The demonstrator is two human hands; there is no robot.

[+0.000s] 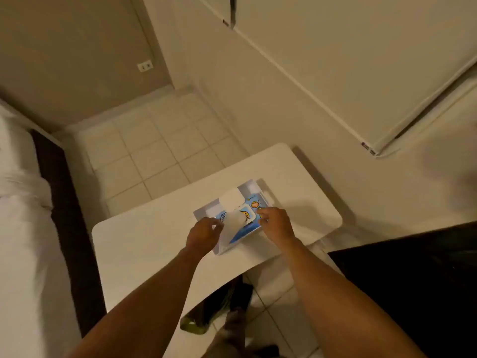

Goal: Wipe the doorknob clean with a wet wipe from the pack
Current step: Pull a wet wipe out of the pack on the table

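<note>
Fingers of the left hand (204, 235) are pinching a wipe (233, 223) rising from the pack (241, 235) on the table (144, 244); right hand (276, 224) is pressing the pack. Releasing early risks lifting it.

The pack of wipes (233, 215) is placed on the table (144, 244), its lid (231, 198) raised at the far side. The left hand (204, 235) is positioned at its left, the right hand (277, 224) at its right.

The blue wet wipe pack (233, 218) lies flat, white lid flipped open, a wipe (233, 220) sticking out.
</note>
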